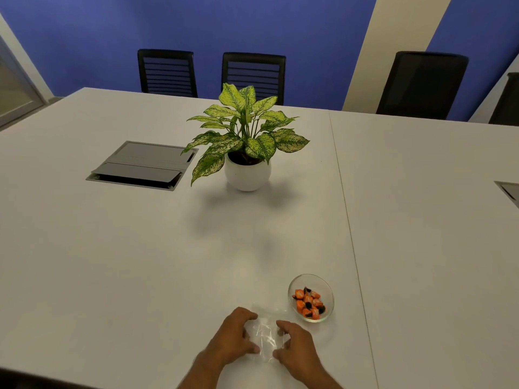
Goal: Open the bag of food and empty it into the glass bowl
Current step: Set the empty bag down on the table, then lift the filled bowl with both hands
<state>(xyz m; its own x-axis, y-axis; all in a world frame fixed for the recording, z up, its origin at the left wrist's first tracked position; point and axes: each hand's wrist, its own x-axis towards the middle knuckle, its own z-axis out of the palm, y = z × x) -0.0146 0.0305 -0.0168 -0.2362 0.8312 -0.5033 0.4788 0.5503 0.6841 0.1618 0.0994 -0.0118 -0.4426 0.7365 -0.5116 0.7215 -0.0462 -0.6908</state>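
Note:
A clear plastic bag [266,336] lies flat and looks empty on the white table [140,262] near the front edge. My left hand [234,336] rests on its left side and my right hand [295,348] on its right side, fingers curled on the plastic. Just to the right and a little farther away stands the glass bowl [324,287], holding several orange and black wrapped candies [309,303].
A potted plant [247,169] in a white pot stands mid-table. A grey cable hatch [140,165] is set into the table to its left, another hatch [509,192] at the right edge. Black chairs [167,73] line the far side.

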